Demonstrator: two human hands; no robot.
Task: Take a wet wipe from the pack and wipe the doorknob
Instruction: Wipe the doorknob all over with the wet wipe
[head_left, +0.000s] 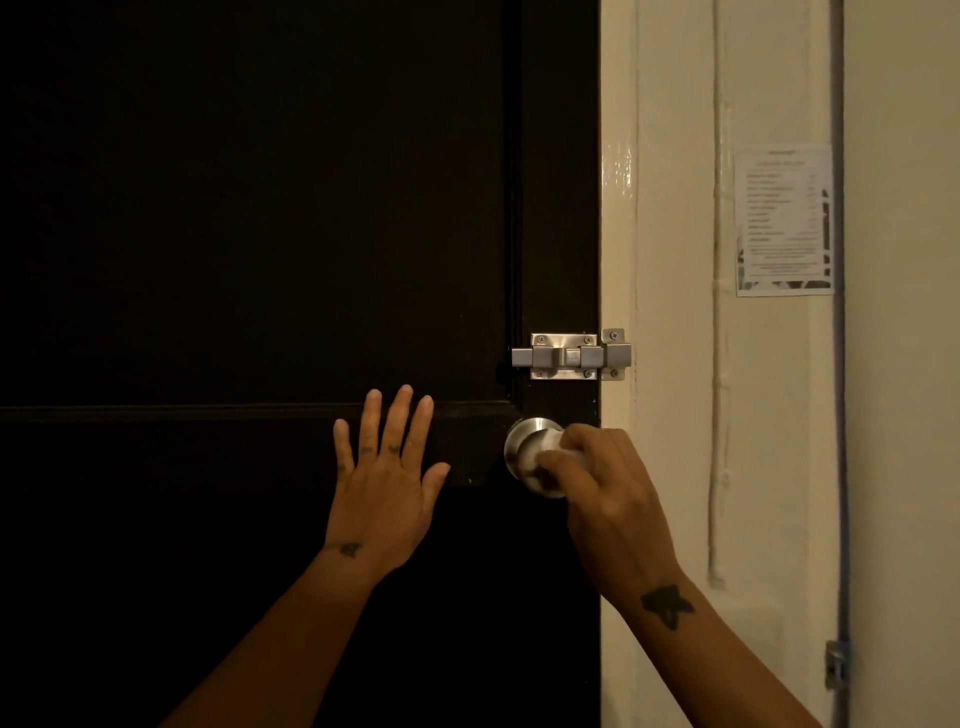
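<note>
A round silver doorknob (522, 441) sits at the right edge of a dark door (260, 234). My right hand (605, 491) is wrapped around the knob with a white wet wipe (550, 451) pressed between fingers and metal; most of the knob is covered. My left hand (384, 480) lies flat on the door to the left of the knob, fingers spread, holding nothing. The wipe pack is not in view.
A steel slide bolt (571, 357) is fixed just above the knob, bridging door and cream frame (618, 208). A printed notice (784, 221) hangs on the wall at the right. A pipe (719, 364) and a blue cable (839, 415) run down the wall.
</note>
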